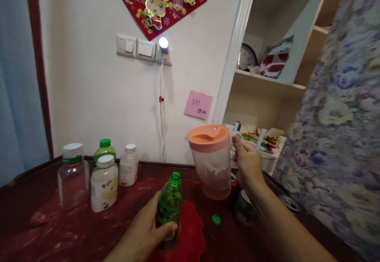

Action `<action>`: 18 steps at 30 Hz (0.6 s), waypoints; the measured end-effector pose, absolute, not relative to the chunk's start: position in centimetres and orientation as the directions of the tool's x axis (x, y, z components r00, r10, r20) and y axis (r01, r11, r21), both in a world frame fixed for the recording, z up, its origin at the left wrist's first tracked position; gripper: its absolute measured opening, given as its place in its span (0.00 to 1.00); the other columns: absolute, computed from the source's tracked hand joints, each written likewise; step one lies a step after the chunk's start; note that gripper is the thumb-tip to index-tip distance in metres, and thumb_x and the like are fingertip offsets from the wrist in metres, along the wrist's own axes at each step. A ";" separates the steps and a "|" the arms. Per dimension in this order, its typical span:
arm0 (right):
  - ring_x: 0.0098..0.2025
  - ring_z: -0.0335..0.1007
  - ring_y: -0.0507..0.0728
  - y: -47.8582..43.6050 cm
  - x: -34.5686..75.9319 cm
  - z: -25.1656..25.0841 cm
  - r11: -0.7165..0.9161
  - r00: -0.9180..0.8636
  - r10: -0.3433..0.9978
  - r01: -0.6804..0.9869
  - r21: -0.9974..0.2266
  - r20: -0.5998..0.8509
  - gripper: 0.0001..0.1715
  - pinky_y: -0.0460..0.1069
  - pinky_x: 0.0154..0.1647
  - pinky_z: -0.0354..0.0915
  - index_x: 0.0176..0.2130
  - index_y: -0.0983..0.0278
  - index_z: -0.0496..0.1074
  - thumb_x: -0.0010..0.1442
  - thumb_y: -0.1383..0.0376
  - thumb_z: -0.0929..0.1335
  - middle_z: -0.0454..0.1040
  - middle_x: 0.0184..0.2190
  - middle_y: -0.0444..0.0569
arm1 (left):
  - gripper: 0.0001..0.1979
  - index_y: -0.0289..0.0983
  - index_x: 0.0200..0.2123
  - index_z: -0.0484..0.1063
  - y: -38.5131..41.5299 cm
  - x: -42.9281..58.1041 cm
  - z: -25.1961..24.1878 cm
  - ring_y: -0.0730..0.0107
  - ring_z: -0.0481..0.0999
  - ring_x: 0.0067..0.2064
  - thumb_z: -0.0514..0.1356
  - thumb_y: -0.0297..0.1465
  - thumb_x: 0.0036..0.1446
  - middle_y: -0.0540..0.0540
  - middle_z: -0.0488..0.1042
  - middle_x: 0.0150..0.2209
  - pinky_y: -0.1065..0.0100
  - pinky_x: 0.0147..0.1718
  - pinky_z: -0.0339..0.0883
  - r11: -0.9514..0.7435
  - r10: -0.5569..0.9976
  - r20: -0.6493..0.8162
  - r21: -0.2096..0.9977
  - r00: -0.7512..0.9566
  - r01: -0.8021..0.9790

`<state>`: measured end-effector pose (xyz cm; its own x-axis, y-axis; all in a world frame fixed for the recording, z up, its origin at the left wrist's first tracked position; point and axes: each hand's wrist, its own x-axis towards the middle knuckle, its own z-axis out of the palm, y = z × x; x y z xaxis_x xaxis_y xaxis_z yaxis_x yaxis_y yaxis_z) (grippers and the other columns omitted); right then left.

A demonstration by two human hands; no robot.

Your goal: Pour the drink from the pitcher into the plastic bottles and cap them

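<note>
My left hand point(154, 224) is wrapped around a green plastic bottle point(171, 202), which stands uncapped over a red scalloped plate point(192, 230). In my right hand point(247, 161) is the handle of a translucent pitcher point(211, 169) with an orange lid point(209, 137). The pitcher is raised and tilted slightly, to the right of the bottle and apart from it. A little liquid shows in its bottom. On the table below it lies a small green cap point(216, 219).
At the left stand a clear jar point(73, 179), a white bottle point(104, 185), a green-capped bottle point(104, 149) and a white-capped bottle point(129, 167). A dark green can point(245, 208) sits near my right forearm. A floral curtain point(332, 115) hangs at the right.
</note>
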<state>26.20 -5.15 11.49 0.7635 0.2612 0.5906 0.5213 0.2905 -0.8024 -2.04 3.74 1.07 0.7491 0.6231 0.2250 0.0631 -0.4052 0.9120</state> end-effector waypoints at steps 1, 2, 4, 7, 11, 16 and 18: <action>0.20 0.58 0.48 -4.6 26.2 11.0 0.296 0.777 0.259 0.502 -0.813 0.574 0.26 0.43 0.21 0.59 0.29 0.65 0.66 0.72 0.52 0.70 0.61 0.23 0.37 | 0.37 0.39 0.63 0.61 3.8 -2.0 1.0 0.49 0.66 0.65 0.63 0.30 0.48 0.37 0.69 0.64 0.51 0.66 0.55 -0.402 0.626 0.220 0.913 0.748 0.068; 0.21 0.59 0.48 -4.0 26.2 10.4 0.303 0.790 0.260 0.479 -0.824 0.555 0.25 0.43 0.22 0.60 0.30 0.66 0.67 0.73 0.52 0.70 0.62 0.23 0.37 | 0.37 0.38 0.63 0.61 3.8 -1.9 1.0 0.48 0.65 0.66 0.63 0.30 0.48 0.37 0.69 0.64 0.51 0.66 0.55 -0.397 0.629 0.211 0.915 0.748 0.075; 0.22 0.62 0.49 -2.9 26.1 9.0 0.318 0.816 0.272 0.424 -0.848 0.510 0.23 0.43 0.23 0.63 0.33 0.66 0.69 0.73 0.53 0.70 0.64 0.25 0.38 | 0.38 0.37 0.64 0.60 4.0 -1.8 0.9 0.47 0.64 0.67 0.63 0.32 0.48 0.36 0.68 0.65 0.51 0.67 0.54 -0.385 0.642 0.199 0.919 0.740 0.087; 0.26 0.68 0.51 -1.3 25.8 6.8 0.344 0.844 0.306 0.334 -0.878 0.440 0.20 0.45 0.27 0.69 0.39 0.68 0.72 0.74 0.53 0.70 0.70 0.30 0.42 | 0.41 0.37 0.66 0.58 4.4 -1.7 0.4 0.46 0.63 0.68 0.64 0.33 0.48 0.36 0.67 0.66 0.51 0.67 0.55 -0.398 0.639 0.216 0.914 0.738 0.077; 0.36 0.73 0.56 0.1 25.6 3.8 0.366 0.869 0.329 0.244 -0.898 0.371 0.17 0.51 0.37 0.74 0.46 0.68 0.73 0.73 0.55 0.70 0.73 0.39 0.47 | 0.38 0.39 0.65 0.61 5.1 -1.8 -0.4 0.44 0.65 0.67 0.65 0.35 0.50 0.39 0.72 0.63 0.51 0.65 0.61 -0.453 0.627 0.241 0.887 0.741 0.095; 0.39 0.74 0.58 0.6 25.7 0.6 0.370 0.890 0.340 0.172 -0.913 0.305 0.17 0.53 0.39 0.75 0.50 0.67 0.73 0.73 0.55 0.70 0.73 0.44 0.49 | 0.38 0.40 0.65 0.61 5.8 -1.8 -1.2 0.46 0.68 0.66 0.66 0.36 0.50 0.41 0.73 0.62 0.54 0.63 0.65 -0.505 0.634 0.295 0.858 0.715 0.093; 0.39 0.74 0.57 0.4 25.8 -0.3 0.366 0.890 0.349 0.158 -0.917 0.292 0.17 0.52 0.39 0.75 0.50 0.67 0.73 0.73 0.55 0.70 0.73 0.43 0.49 | 0.38 0.40 0.65 0.62 5.9 -1.7 -1.3 0.46 0.69 0.65 0.66 0.35 0.50 0.42 0.73 0.63 0.54 0.63 0.65 -0.507 0.637 0.297 0.856 0.711 0.096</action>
<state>25.78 0.45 -0.28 0.8903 0.3491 0.2923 0.1578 0.3656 -0.9173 -1.75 5.90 -1.34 0.7113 0.6370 0.2972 0.0963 -0.5071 0.8565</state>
